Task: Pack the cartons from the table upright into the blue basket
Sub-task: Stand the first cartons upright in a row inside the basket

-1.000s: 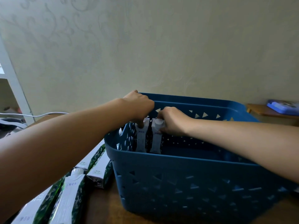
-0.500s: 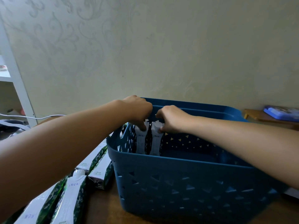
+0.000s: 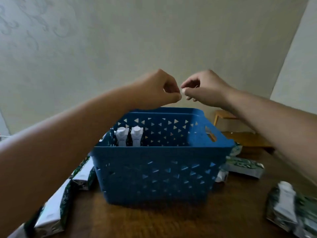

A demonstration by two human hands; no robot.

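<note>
Though empty, hands (image 3: 157, 90) (image 3: 205, 90) (curled) above basket (image 3: 161, 169)

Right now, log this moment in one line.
hands: left, right above blue basket, empty | two cartons upright inside | more cartons on table

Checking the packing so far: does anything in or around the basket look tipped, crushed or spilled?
Nothing stands out. Two cartons stand upright side by side in the far left corner of the blue basket. The remaining cartons lie flat on the table, unpacked; no spill shows.
</note>
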